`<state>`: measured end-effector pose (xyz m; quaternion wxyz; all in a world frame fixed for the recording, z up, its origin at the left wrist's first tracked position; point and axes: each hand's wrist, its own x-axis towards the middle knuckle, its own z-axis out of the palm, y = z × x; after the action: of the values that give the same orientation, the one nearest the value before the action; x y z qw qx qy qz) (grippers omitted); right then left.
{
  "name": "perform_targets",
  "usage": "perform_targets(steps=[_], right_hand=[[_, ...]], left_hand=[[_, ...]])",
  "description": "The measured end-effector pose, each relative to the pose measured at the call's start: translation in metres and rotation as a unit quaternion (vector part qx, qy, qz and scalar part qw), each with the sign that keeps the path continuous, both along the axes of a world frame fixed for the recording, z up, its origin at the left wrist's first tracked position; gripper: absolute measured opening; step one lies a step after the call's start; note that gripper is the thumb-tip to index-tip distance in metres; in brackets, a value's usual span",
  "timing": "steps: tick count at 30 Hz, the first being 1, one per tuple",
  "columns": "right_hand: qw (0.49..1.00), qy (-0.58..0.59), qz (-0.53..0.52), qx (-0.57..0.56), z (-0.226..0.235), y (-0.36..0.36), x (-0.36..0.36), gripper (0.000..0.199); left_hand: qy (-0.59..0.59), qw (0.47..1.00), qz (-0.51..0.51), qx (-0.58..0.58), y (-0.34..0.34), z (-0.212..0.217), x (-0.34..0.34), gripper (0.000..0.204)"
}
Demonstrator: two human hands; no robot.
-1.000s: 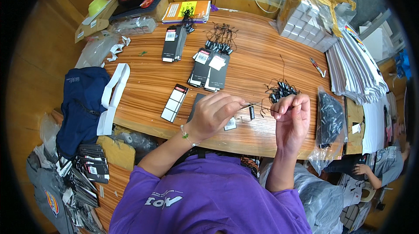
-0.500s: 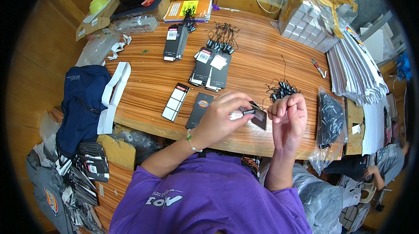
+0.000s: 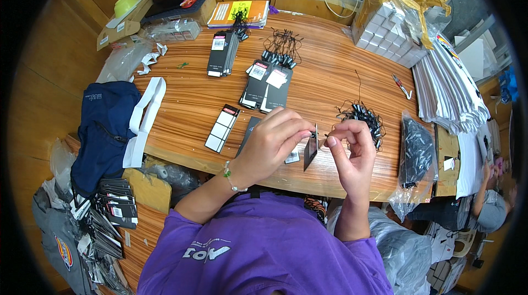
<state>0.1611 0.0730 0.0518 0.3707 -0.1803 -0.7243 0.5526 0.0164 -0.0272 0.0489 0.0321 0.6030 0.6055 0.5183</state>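
Observation:
A dark hang tag (image 3: 311,155) is pinched near its top edge by my left hand (image 3: 275,138), turned nearly edge-on above the table's front. Close beside it, my right hand (image 3: 353,149) has thumb and forefinger together at a thin dark string, mostly hidden by the fingers. Behind the right hand lies a tangled pile of black tag strings (image 3: 360,116). Partly under my left hand are a dark tag (image 3: 247,133) and a white label piece (image 3: 293,156). To their left rests a sheet of white stickers (image 3: 222,128).
Strung tags (image 3: 264,86) and another tag stack (image 3: 221,56) lie farther back. Bagged black strings (image 3: 416,149), red-handled snippers (image 3: 402,86) and stacked white sheets (image 3: 448,86) are at right. A navy garment (image 3: 107,130) hangs over the left edge. Another person (image 3: 489,210) is at far right.
My left hand has raised the tag and turned it edge-on. My right hand has moved left and lower, closer to the tag. The person at far right has shifted.

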Motion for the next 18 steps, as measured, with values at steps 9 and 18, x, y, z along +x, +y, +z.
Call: perform_targets(steps=[9,18], right_hand=[[0.998,-0.046,0.023,0.047,-0.0008,-0.0001,-0.0011,0.02],[0.995,-0.046,0.076,-0.047,-0.0046,0.003,-0.0008,0.02]], left_hand=[[-0.091,0.994,-0.04,-0.04,-0.0018,0.003,0.0029,0.012],[-0.156,0.98,-0.061,-0.103,-0.0012,-0.0022,-0.0017,0.014]])
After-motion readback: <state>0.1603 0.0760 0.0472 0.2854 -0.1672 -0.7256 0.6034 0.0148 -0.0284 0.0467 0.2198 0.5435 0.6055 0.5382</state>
